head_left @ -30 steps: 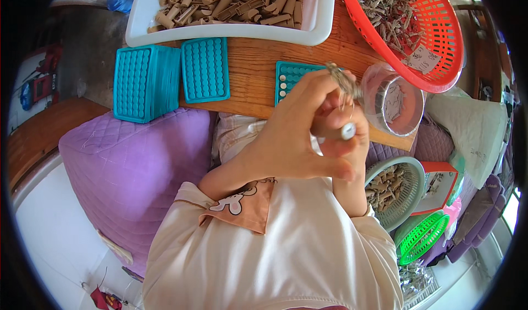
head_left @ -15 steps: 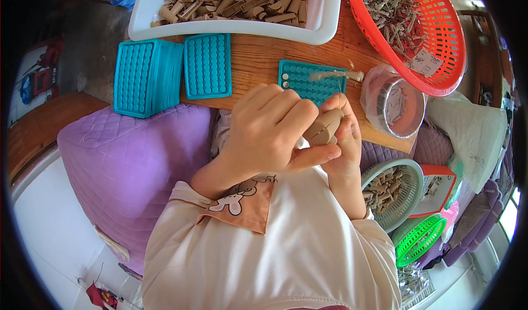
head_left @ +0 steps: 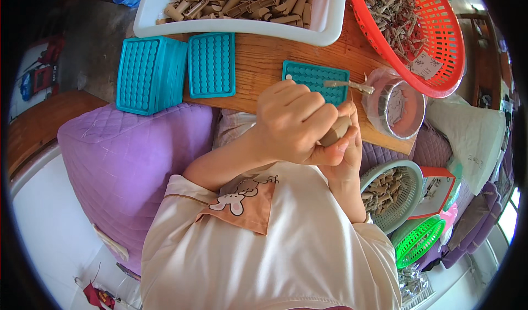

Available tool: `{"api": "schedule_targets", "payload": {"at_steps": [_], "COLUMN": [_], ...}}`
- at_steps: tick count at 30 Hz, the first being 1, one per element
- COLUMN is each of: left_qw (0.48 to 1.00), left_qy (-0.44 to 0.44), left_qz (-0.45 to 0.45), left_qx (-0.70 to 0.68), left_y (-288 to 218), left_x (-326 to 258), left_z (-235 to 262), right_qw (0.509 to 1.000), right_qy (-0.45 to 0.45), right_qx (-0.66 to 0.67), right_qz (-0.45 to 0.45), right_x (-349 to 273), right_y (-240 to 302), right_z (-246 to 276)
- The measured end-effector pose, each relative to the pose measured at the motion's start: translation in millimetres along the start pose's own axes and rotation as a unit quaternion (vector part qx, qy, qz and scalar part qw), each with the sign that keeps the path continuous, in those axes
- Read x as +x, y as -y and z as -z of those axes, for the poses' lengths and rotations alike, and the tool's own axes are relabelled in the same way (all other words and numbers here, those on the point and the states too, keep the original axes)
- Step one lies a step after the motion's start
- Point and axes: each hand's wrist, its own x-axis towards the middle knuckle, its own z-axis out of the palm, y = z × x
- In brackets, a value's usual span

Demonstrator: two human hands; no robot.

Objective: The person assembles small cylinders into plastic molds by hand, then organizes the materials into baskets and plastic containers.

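Both hands meet above the near edge of the wooden table. My left hand (head_left: 297, 126) is closed, its fingers curled over a brown, smooth, rounded piece (head_left: 336, 131). My right hand (head_left: 348, 153) grips that piece from the other side. Much of it is hidden by fingers, so its exact kind does not show. Just beyond the hands appears a thin, pale, knobbly stick (head_left: 352, 84); whether it is held I cannot tell. Behind it lies a teal tray (head_left: 308, 72) with rows of round hollows and a small white round piece in one corner.
A white bin (head_left: 247, 28) of brown tube-like pieces stands at the back. To the left are stacked teal trays (head_left: 140, 76) and another teal tray (head_left: 212, 65). On the right sit a red basket (head_left: 445, 40), a plastic-lined round container (head_left: 404, 109) and a grey basket (head_left: 415, 186).
Both hands have shifted slightly right, and my left hand now covers more of the brown piece. The pale stick has also moved right and a little nearer. The whole view shifted slightly.
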Motion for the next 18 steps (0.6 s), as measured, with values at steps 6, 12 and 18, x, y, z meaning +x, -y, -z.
{"api": "schedule_targets", "payload": {"at_steps": [6,12,18], "left_qw": [0.972,0.904,0.950], "left_qy": [0.196,0.236,0.189], "left_qz": [0.062,0.249,0.232], "left_qx": [-0.112,-0.254,0.084], "left_y": [-7.0,12.5,102.6], "left_x": [2.9,28.7,60.7], "left_z": [-3.4,19.0,34.5], "right_qw": [0.983,0.829,0.433], "right_qy": [-0.099,-0.281,-0.276], "right_qx": [-0.149,-0.473,-0.835], "right_qz": [0.032,0.101,-0.196], "right_x": [-23.5,-91.2,-168.4], "right_y": [29.9,120.1,175.3], "right_z": [18.3,63.0,116.0]}}
